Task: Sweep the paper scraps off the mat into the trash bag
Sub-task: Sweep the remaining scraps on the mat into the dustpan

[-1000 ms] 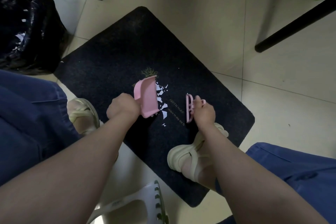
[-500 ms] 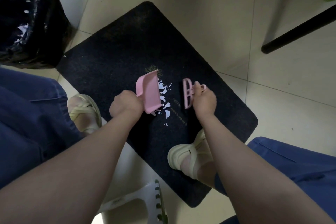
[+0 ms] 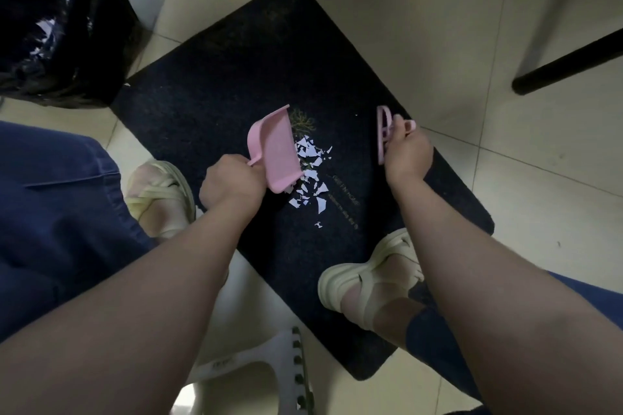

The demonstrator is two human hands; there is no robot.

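Item 1. White plastic stool (image 3: 269, 371), nearest the camera at the bottom edge, on a pale tiled floor (image 3: 539, 195).

Item 2. Two cream strappy sandals: left sandal (image 3: 158, 199) on the tile just beside the mat's near edge; right sandal (image 3: 364, 280) on the mat's near part. Blue denim garment (image 3: 50, 212) on both sides.

Item 3. Left hand (image 3: 232, 184), fingers curled tight round the handle of a pink dustpan (image 3: 274, 152). The pan is tilted, its open lip down against the scraps.

Item 4. Paper scraps (image 3: 310, 172): small white, jagged, angular bits in a loose cluster at the middle of the mat. They touch the dustpan's lip, and a few strays lie nearer the camera. They sit between the pan and a line of pale lettering.

Item 5. Right hand (image 3: 408, 155), gripping a pink hand brush (image 3: 384, 131) near the mat's right edge, well apart from the scraps. Whether the brush touches the mat cannot be told.

Item 6. Mat (image 3: 236, 77): dark, rectangular, with rounded corners, lying askew to the tile lines. A small gold tree motif sits just beyond the scraps.

Item 7. Black trash bag (image 3: 50, 20), glossy, far left, just beside the mat's left corner. White scraps show inside.

Item 8. Black furniture legs (image 3: 566, 61), far right.
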